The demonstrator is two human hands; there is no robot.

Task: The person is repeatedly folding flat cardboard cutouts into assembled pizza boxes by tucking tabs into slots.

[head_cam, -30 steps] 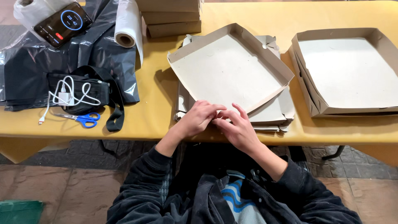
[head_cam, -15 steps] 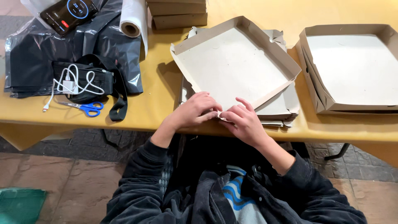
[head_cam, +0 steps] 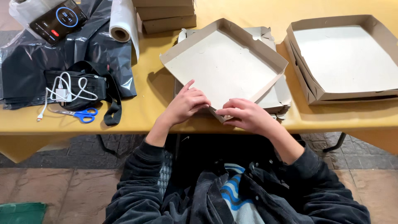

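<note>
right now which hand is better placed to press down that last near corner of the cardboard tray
Right, probably. The right hand already pinches the near corner of the cardboard tray, fingertips on the flap. The left hand rests beside it on the near wall, better suited to steadying.

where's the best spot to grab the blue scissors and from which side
Probably by the blue handle loops of the scissors, coming from the right or straight down: they lie flat, loops at the right end, blades pointing left, with the black pouch just behind.
</note>
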